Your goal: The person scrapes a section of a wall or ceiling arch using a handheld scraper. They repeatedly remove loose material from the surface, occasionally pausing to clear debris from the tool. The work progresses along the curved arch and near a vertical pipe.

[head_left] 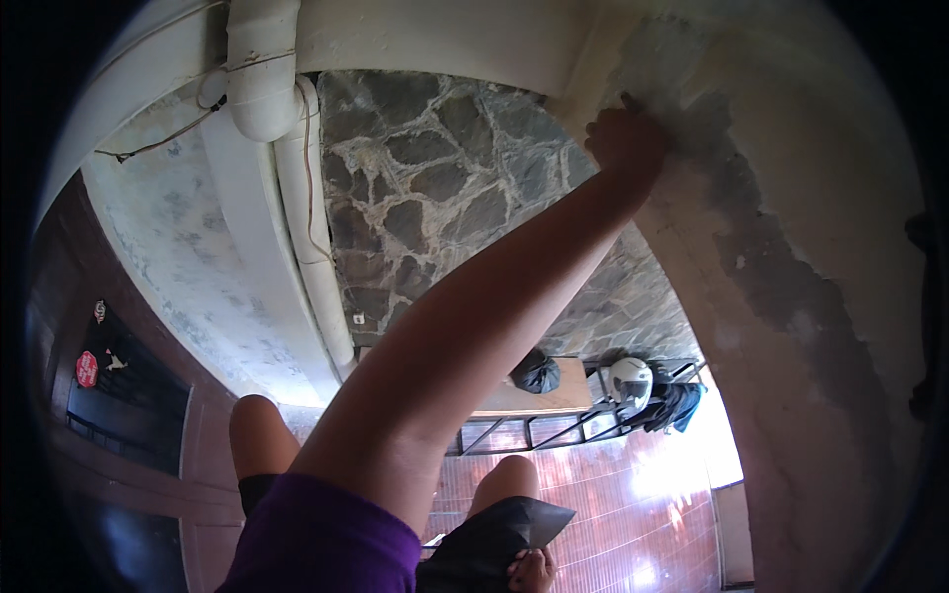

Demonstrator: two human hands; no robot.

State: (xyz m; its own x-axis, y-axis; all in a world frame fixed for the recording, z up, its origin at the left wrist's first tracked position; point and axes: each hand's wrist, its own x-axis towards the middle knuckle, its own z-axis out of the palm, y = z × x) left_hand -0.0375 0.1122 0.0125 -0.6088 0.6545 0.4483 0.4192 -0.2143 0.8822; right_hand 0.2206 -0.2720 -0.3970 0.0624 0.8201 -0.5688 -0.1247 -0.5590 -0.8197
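Note:
My left arm, in a purple sleeve (326, 534), reaches up and across to the right. At its end my left hand (628, 138) is against the pale wall (682, 227), next to a rough grey patch (761, 247). Its fingers are bent inward; anything under them is hidden. Low down, my right hand (534, 571) is closed beside my right thigh. Just above it flares a dark grey piece (539, 519) with a pointed corner; I cannot tell whether it is a sheet or the hem of my dark shorts. What the right fingers grip is hidden.
White pipes (287, 178) with a loose cable run down beside a stone-faced wall (425, 178). Below are a wooden bench top (568, 385), a black bag (536, 372), a white helmet (630, 383) and dark clothing (677, 403). Reddish tiled floor (603, 504) lies beneath; a brown door (129, 395) is left.

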